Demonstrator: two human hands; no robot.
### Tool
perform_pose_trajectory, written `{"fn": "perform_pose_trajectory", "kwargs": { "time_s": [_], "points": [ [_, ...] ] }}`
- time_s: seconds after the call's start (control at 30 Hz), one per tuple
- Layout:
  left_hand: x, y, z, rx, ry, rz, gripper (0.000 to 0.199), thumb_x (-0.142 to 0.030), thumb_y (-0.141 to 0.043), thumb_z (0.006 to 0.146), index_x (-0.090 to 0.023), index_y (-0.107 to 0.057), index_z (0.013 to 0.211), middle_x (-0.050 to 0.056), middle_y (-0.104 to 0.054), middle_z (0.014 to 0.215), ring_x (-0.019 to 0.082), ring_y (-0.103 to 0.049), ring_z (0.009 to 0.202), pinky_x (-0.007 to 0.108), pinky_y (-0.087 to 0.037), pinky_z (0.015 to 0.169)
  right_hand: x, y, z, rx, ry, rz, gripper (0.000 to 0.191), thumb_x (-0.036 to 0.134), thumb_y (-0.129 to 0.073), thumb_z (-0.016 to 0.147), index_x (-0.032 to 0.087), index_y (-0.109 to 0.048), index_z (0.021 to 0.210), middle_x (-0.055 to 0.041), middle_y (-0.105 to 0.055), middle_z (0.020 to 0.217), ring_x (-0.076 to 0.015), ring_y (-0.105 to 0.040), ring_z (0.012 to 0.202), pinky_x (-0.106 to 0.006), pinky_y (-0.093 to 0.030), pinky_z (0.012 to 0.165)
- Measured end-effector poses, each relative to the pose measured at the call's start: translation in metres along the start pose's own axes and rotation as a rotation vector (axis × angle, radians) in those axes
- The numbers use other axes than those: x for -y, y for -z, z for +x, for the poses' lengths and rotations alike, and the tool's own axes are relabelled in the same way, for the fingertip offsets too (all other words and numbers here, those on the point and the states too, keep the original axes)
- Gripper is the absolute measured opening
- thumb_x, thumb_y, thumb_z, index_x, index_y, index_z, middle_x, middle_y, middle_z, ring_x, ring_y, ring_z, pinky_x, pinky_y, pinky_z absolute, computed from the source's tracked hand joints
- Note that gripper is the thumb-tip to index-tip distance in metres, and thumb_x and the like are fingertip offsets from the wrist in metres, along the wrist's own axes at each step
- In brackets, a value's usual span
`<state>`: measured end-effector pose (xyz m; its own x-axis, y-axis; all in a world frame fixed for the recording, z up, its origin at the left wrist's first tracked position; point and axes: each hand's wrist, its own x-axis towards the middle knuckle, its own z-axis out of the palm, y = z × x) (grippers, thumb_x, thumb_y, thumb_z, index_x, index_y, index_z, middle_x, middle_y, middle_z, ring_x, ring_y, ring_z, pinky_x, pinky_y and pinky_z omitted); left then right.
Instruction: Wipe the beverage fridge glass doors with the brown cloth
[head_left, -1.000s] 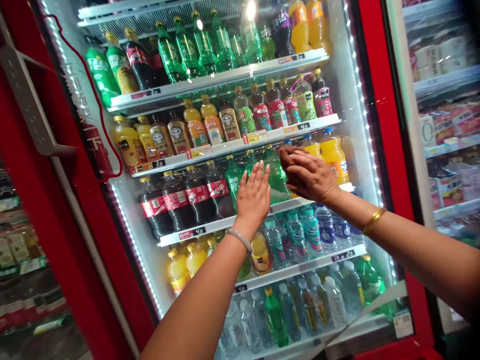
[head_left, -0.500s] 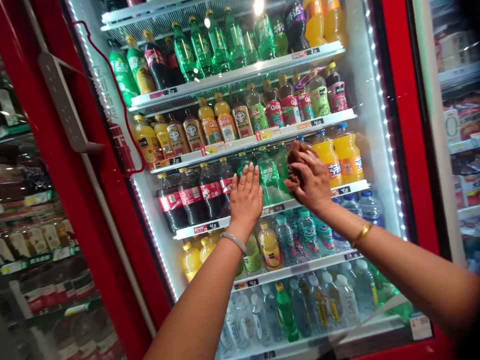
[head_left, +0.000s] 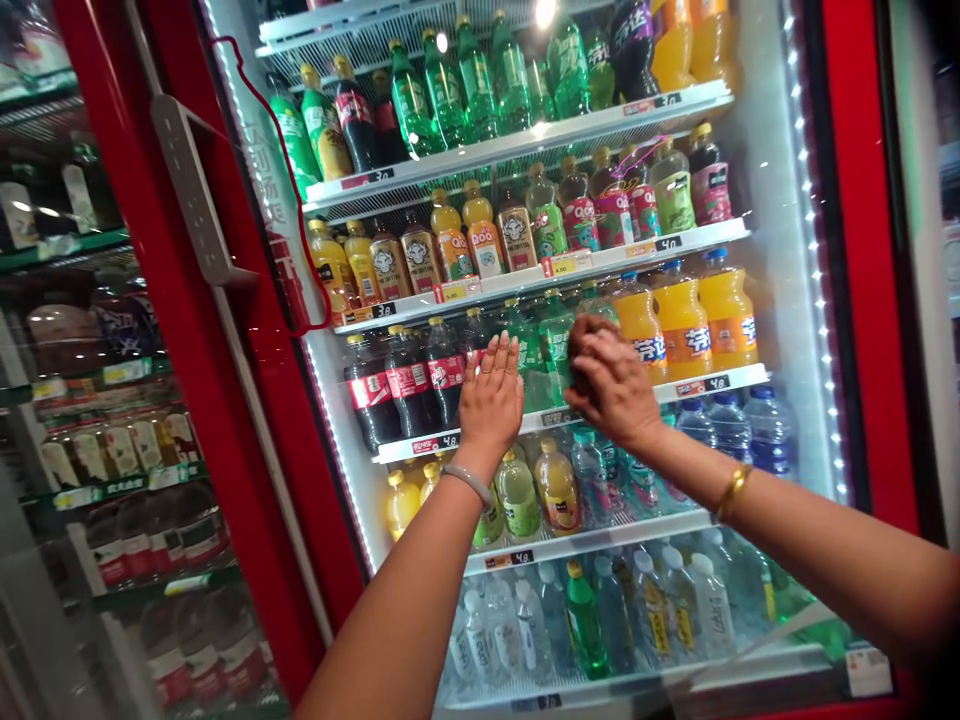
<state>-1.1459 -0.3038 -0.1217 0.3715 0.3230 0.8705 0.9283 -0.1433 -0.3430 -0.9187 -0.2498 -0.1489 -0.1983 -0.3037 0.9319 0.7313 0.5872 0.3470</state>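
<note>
My left hand (head_left: 491,400) lies flat with fingers stretched upward against the glass door of a red-framed drinks fridge (head_left: 281,420). Nothing is in it, and a pale bangle circles its wrist. To its right, my right hand (head_left: 616,388) is wrapped round a bunched brown cloth (head_left: 589,345) at the glass; part of the cloth is hidden by the fingers and blurred. That wrist wears a gold bangle. Behind both hands, through the glass, stand green bottles (head_left: 555,345) and dark cola bottles (head_left: 409,380) on the middle shelf.
A grey door handle (head_left: 193,190) sticks out at the upper left. Several shelves of bottles fill the fridge, among them orange drinks (head_left: 727,315). Another fridge (head_left: 112,490) with bottles stands at the left, and a white label (head_left: 868,670) is at the lower right.
The fridge and its shelves have shifted rightward in view. My right hand and the cloth sit slightly lower and further left against the shelves; my left hand stays flat.
</note>
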Motion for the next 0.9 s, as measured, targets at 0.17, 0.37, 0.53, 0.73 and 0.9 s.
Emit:
{"fn": "perform_pose_trajectory", "kwargs": {
  "time_s": [0.17, 0.37, 0.53, 0.73, 0.9],
  "points": [
    [0.006, -0.003, -0.003, -0.009, -0.006, -0.004, 0.067, -0.023, -0.042, 0.102, -0.013, -0.025, 0.165, 0.008, -0.025, 0.173, 0.021, -0.018, 0.163, 0.046, -0.01, 0.136, 0.018, -0.016, 0.029, 0.176, 0.429, 0.179, 0.029, 0.037, -0.069, 0.09, 0.024, -0.069, 0.116, -0.0098, -0.066, 0.14, -0.0266, -0.054, 0.139, -0.051, -0.044, 0.122],
    [0.015, -0.001, -0.012, -0.037, 0.013, -0.022, 0.064, -0.024, -0.038, 0.105, -0.017, -0.023, 0.166, 0.007, -0.024, 0.173, 0.018, -0.017, 0.163, 0.045, -0.007, 0.136, 0.01, -0.012, 0.019, 0.027, 0.158, 0.078, 0.047, 0.041, -0.077, 0.085, 0.02, -0.065, 0.126, -0.0171, -0.059, 0.146, -0.0348, -0.048, 0.145, -0.06, -0.043, 0.12],
    [0.024, -0.003, -0.016, -0.096, 0.095, -0.043, 0.067, -0.019, -0.042, 0.1, -0.011, -0.026, 0.165, 0.01, -0.028, 0.172, 0.021, -0.018, 0.162, 0.042, -0.016, 0.135, 0.036, -0.028, 0.031, 0.185, 0.489, 0.173, 0.03, 0.036, -0.068, 0.09, 0.025, -0.07, 0.119, -0.0095, -0.064, 0.143, -0.0278, -0.052, 0.142, -0.053, -0.042, 0.123],
    [0.039, 0.005, -0.018, -0.087, 0.1, -0.022, 0.063, -0.019, -0.036, 0.103, -0.015, -0.025, 0.165, 0.009, -0.027, 0.173, 0.02, -0.016, 0.163, 0.046, -0.013, 0.136, 0.013, -0.034, 0.067, 0.033, 0.076, 0.081, 0.041, 0.045, -0.073, 0.088, 0.025, -0.067, 0.123, -0.0117, -0.061, 0.146, -0.0332, -0.05, 0.143, -0.057, -0.041, 0.121],
    [0.043, 0.006, -0.026, -0.054, 0.129, 0.003, 0.063, -0.019, -0.036, 0.103, -0.013, -0.027, 0.165, 0.01, -0.025, 0.173, 0.02, -0.015, 0.163, 0.048, -0.01, 0.136, 0.03, -0.034, 0.05, 0.099, 0.446, 0.158, 0.036, 0.034, -0.067, 0.092, 0.026, -0.066, 0.126, -0.008, -0.065, 0.141, -0.0286, -0.051, 0.143, -0.056, -0.04, 0.124]
  ]
}}
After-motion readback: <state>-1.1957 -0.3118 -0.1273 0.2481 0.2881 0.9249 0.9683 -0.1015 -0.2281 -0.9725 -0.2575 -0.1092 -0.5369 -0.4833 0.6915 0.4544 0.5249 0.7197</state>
